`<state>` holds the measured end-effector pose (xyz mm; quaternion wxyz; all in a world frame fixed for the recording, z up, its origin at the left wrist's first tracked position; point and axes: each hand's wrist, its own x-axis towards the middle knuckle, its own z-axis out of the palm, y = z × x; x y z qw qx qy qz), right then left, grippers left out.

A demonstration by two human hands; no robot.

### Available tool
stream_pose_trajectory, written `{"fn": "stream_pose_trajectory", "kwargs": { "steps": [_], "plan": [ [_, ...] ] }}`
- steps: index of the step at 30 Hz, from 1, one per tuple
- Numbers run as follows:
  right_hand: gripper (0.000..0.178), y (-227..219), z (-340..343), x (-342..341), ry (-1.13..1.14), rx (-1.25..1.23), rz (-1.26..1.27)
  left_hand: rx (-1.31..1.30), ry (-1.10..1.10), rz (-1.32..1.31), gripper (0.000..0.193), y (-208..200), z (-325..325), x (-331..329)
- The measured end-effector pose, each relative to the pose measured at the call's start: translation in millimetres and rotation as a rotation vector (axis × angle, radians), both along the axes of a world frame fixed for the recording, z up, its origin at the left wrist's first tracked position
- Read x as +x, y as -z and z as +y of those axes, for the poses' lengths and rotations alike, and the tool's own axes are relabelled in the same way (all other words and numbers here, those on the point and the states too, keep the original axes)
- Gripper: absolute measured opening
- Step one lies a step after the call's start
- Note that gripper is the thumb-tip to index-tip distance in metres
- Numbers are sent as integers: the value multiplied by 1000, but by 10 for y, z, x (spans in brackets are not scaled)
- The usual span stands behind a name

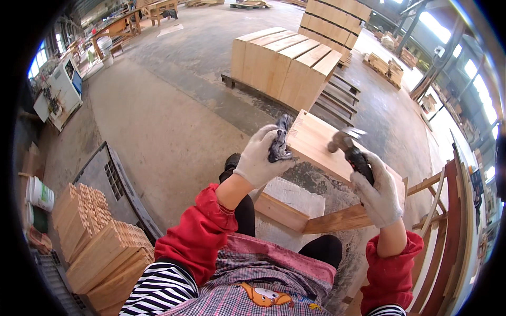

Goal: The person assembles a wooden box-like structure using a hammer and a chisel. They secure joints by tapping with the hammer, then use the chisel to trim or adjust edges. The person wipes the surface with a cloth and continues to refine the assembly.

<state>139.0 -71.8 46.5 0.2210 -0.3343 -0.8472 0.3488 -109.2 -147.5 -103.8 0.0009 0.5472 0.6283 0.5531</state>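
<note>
A claw hammer [341, 141] with a dark handle is in my gloved right hand [378, 192], its fingers wrapped round the grip. The hammer head is over a pale wooden board [316, 138] with finger joints at its left end; whether they touch I cannot tell. My gloved left hand [262, 158] is closed round a crumpled dark rag [280, 142] beside that jointed end. Below the board, a wooden side piece [337, 219] and another short piece [282, 208] meet at a corner. My knees are on either side of this corner.
Ahead, several assembled wooden boxes [284, 66] sit on a dark pallet [340, 95], with a taller stack [334, 21] behind. Jointed boards [87, 221] are piled at my lower left, near a black plastic pallet [118, 184] and a white bucket [40, 194]. A wooden rack [448, 231] stands right.
</note>
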Motion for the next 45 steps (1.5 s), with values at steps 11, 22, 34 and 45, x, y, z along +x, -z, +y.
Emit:
{"fn": "stream_pose_trajectory", "kwargs": {
  "steps": [11,22,34,45],
  "plan": [
    [33,69,-13,-544,-184,-113,145,-62,-216,111,52,344,111,222],
    [33,63,156,-605,-163,-127,102,-99,-287,157,53,359,100,309],
    [36,109,251,-660,-121,32,115,-64,-295,167,50,344,124,308],
    [34,23,252,-646,-107,-11,135,-126,-289,169,58,392,103,317]
  ]
}}
